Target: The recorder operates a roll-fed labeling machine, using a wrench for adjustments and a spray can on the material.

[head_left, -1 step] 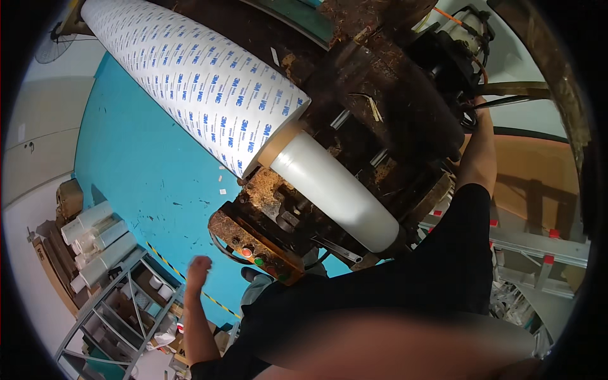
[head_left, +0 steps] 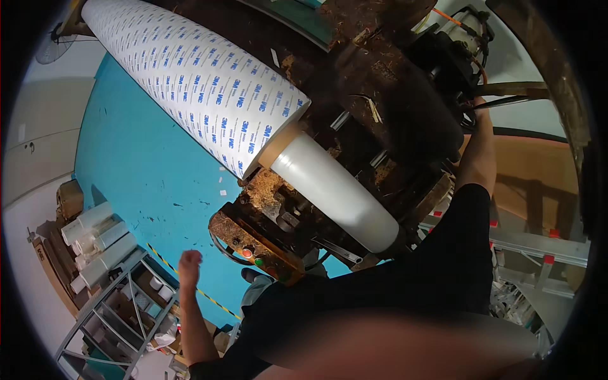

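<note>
Open blue floor [head_left: 139, 149] runs along the left edge of the white roll [head_left: 190, 82], which lies along the dark machine [head_left: 380, 76]. The left hand [head_left: 190, 259], too blurred to tell whether clenched, has shifted slightly left; the right hand [head_left: 479, 104], mostly hidden at the machine, likewise cannot be told. Blue lettering repeats across the roll

Your left hand [head_left: 190, 258] can pass forward over the blue floor [head_left: 152, 145], with the button box [head_left: 244, 237] blocking its right, while the machine [head_left: 405, 95] walls off your right hand's [head_left: 481, 102] left side.
</note>
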Demonstrator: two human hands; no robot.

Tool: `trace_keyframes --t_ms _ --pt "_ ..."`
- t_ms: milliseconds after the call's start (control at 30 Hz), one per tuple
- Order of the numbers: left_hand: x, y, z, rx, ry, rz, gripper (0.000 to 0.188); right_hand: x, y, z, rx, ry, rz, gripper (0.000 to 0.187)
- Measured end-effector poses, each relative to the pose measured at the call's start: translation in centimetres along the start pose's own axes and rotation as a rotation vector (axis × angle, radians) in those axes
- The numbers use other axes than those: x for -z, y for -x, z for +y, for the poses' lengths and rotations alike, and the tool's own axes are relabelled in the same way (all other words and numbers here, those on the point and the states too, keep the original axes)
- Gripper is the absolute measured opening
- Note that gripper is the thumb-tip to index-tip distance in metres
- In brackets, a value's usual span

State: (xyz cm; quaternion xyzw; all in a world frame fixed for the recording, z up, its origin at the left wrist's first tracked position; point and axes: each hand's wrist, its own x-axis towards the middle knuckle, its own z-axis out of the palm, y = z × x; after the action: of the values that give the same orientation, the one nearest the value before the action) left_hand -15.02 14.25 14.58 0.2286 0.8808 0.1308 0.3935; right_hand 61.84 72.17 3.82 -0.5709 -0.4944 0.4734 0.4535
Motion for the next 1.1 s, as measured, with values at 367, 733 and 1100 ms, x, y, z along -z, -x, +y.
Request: trace_keyframes --t_ms 367,733,1100 --pt "-2.3 2.6 27.2 -1.053 -0.025 0.481 0.017 0.4 -0.4 0.6 0.019 0.119 -0.037 0.032" --pt "-10.2 4.0 32.4 -1.303 -0.129 0.402 0.061 9.6 -0.6 2.1 -0.523 0.335 0.167 0.031" --pt "-8.0 4.4 30.7 -1.320 -0.262 0.461 0.064 19.4 55.4 -4.1 -0.976 0.667 0.574 0.030"
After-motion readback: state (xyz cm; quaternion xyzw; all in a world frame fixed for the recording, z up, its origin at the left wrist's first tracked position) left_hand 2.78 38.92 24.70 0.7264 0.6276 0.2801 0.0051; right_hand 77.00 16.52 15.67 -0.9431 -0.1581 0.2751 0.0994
